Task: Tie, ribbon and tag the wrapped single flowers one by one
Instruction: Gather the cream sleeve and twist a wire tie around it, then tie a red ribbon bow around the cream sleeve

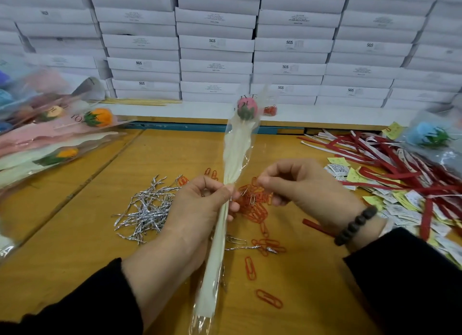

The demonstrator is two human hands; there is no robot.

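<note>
The wrapped flower (240, 144) stands nearly upright at the centre of the wooden table (75, 234), its pink bud sealed inside a clear cellophane sleeve with cream paper. The left hand (200, 209) is closed around the sleeve at its pinched neck. The right hand (300, 187), just beside it, pinches something small between thumb and fingertips (too small to identify, possibly a wire tie). Behind both hands lie silver twist ties (147, 207) in a loose heap and orange paper clips (255, 209) scattered toward the near edge. Red ribbons (390, 157) and paper tags (400, 204) spread across the right side. More wrapped flowers (57, 132) are piled at the left, blurred and cut off by the frame. Stacked white boxes (215, 44) fill the background, all closed, their contents hidden.
</note>
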